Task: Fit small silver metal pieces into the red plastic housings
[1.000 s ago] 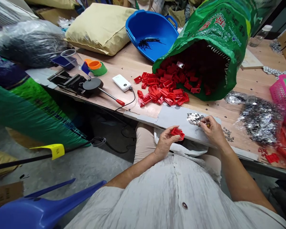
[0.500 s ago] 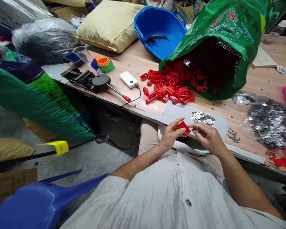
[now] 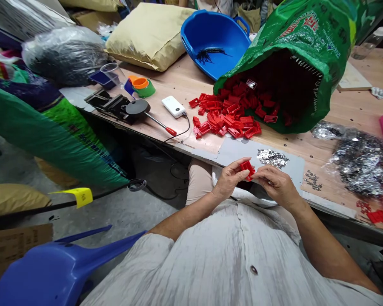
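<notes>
Dozens of red plastic parts beside a green woven sack

Illumination is bright and diffuse, with no light source in view. The pale wooden tabletop is evenly lit, with only soft shadows. Deep shadow fills the mouth of the green woven sack and the space below the tabletop edge. Small specular highlights glint on the clear plastic bag of silver metal parts. Wide-angle distortion stretches the blue plastic chair at lower left. The small red plastic part shows crisp edges, without visible motion blur.
</notes>
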A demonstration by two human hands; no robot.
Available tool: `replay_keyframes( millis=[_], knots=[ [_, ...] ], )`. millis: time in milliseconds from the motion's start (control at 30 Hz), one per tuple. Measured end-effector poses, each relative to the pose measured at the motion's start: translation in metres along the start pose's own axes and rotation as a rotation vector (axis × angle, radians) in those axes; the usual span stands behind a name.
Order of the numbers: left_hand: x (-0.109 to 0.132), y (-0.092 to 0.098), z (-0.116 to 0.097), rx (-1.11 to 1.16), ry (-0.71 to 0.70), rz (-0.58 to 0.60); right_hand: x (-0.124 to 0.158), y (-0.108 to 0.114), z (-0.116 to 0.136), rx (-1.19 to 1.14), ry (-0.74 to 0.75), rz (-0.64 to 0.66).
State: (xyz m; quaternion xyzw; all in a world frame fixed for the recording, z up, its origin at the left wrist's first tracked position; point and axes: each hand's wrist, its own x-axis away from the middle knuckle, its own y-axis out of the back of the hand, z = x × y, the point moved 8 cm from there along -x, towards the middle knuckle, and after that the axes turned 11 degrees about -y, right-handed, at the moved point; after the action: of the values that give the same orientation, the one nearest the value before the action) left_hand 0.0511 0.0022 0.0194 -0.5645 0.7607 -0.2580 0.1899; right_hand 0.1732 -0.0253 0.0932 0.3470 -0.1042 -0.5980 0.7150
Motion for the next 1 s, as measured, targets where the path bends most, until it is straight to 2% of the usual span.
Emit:
replay_keyframes(
  millis=[133, 433, 567, 733, 800, 1000],
  knots=[
    [-0.001, 0.0, 0.0, -0.051, -0.02, 0.039, 0.002, -0.004, -0.015, -0.038, -0.126, 0.067],
    [-0.003, 0.0, -0.003, -0.148, -0.075, 0.088, 0.01, -0.003, -0.039, -0.093, -0.361, 0.047],
    [-0.009, 0.005, -0.006, -0.245, -0.138, 0.128, 0.01, -0.006, -0.044, -0.032, -0.33, 0.056],
    [-0.026, 0.017, -0.012, -0.632, -0.267, 0.197, 0.008, -0.013, -0.053, 0.109, -0.287, 0.019],
    [-0.033, 0.02, -0.01, -0.738, -0.27, 0.24, 0.007, -0.015, -0.056, 0.152, -0.3, 0.008],
    [-0.044, 0.019, -0.008, -0.842, -0.262, 0.342, 0.0, -0.019, -0.061, 0.217, -0.327, 0.031]
  ],
)
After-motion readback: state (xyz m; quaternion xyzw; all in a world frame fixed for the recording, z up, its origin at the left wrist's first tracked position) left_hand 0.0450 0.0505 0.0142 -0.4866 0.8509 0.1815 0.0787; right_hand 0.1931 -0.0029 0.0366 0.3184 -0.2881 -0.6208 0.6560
